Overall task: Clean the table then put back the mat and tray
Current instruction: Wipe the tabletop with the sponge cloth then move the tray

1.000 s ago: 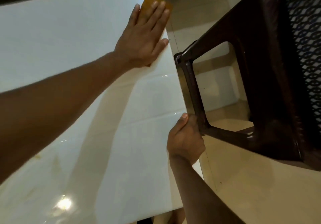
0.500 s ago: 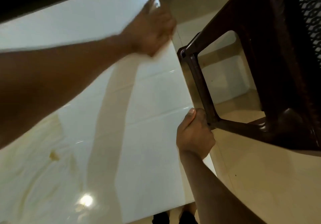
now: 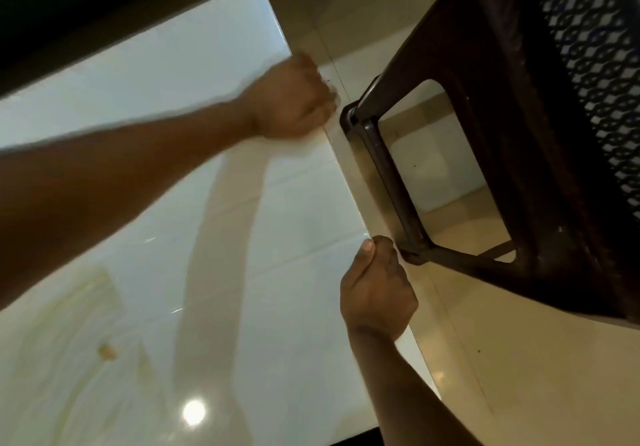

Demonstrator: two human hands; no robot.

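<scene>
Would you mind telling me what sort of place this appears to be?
Probably a dining area in a home. A glossy white table with faint yellowish smears stands on beige floor tiles, and a dark brown plastic chair with a lattice back sits beside it.

left hand is sweeping down the glossy white table edge toward the dark brown plastic chair arm, fingers now curled; orange cloth no longer visible.

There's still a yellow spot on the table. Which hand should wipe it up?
Probably the left hand. It is moving freely over the table, while the right hand grips the table's edge beside the chair. The yellow spot lies on the left side, under the left arm.
</scene>
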